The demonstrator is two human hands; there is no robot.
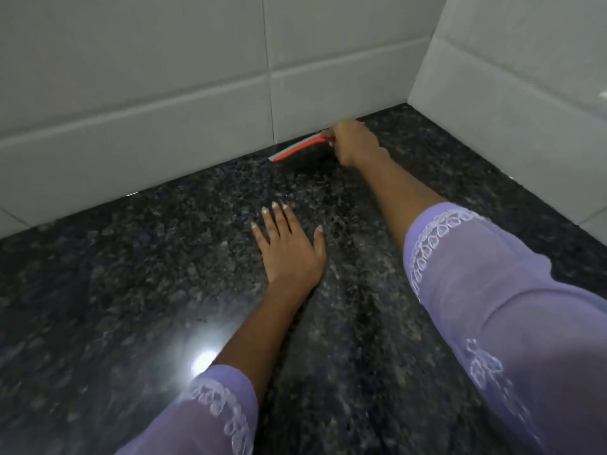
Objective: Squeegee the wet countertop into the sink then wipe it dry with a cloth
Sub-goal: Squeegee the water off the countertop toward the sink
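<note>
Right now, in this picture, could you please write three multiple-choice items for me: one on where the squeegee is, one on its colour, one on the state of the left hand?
1. Where does the orange plastic squeegee lie?
A. at the near edge of the counter
B. at the back, along the foot of the grey tiled wall
C. in a sink

2. What colour is the squeegee's body?
A. blue
B. green
C. orange

3. How is the left hand?
A. flat on the dark speckled granite countertop, fingers straight
B. curled round a cloth
C. raised in the air

Key: 1 B, the blade runs where the counter meets the wall tiles. 2 C, the strip beside the right hand, which grips it, is orange with a pale edge. 3 A, the palm lies down on the stone and holds nothing.
</note>
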